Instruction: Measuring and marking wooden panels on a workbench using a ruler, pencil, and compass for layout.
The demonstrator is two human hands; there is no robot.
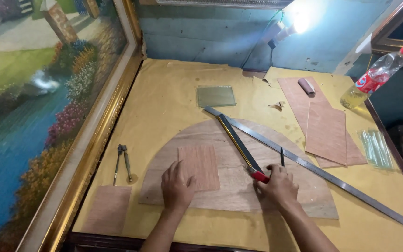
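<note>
Your left hand (pixel 177 185) lies flat, fingers spread, pressing a small wood panel (pixel 199 167) onto the half-round board (pixel 239 186) in the middle of the yellow table (pixel 164 98). Your right hand (pixel 278 184) is clenched around the red end of a dark ruler (pixel 239 142) that runs up and left across the board. A long steel straightedge (pixel 323 173) lies just beyond it. Pliers (pixel 122 162) rest to the left, and a glass pane (pixel 216 96) lies farther back.

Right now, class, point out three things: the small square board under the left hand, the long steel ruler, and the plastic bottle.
small square board (pixel 202 163), head view, bare middle.
long steel ruler (pixel 332 179), head view, mid-length of blade.
plastic bottle (pixel 374 79), head view, its red label.
</note>
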